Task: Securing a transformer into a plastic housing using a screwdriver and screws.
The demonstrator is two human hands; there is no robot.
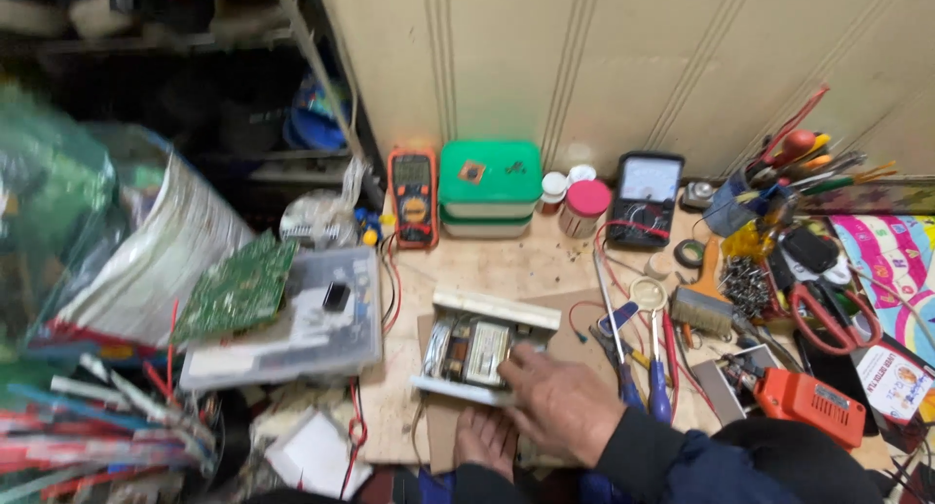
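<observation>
The left hand lies flat under the open metal unit, seemingly steadying it; right hand grips its near edge.

- A wooden workbench carries everything.
- A sheet of cardboard lies under the hands; an opened metal device rests on it.
- Behind the grip stand a green-lidded box and two multimeters.
- Right of the grip lie screwdrivers, a brush and red scissors.

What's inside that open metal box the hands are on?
Inside the open metal box sit electronic parts, some wound with yellow tape. The right hand covers the near corner, so what lies there is hidden.
</observation>
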